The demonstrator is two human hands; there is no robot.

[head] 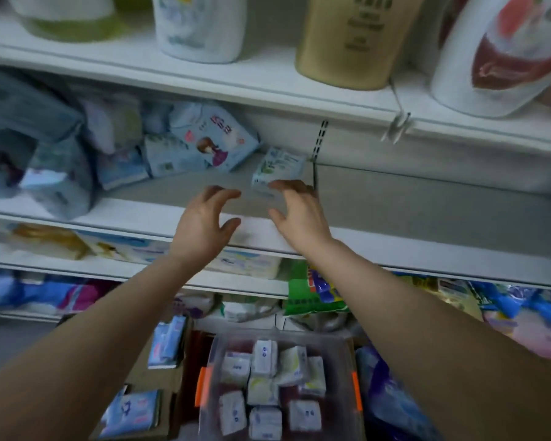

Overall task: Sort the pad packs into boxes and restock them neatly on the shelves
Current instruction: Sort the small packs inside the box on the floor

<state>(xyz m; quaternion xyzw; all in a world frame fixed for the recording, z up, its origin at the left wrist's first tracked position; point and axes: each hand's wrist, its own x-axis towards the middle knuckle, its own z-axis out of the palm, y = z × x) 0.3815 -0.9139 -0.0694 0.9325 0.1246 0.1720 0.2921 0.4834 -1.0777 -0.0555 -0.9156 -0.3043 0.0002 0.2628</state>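
Note:
Both my hands reach over the front edge of a white shelf. My left hand hovers with fingers spread and loosely curved, holding nothing. My right hand is spread too, its fingertips at the lower edge of a small white-and-green pad pack that leans tilted on the shelf; whether they touch it I cannot tell. Several blue pad packs lie piled at the shelf's left. Below, a clear plastic box with orange latches holds several small white pad packs.
Big bottles stand on the shelf above. Lower shelves carry more packs and a green bag. A cardboard box with blue packs sits left of the clear box. An upright metal divider stands beside the small pack.

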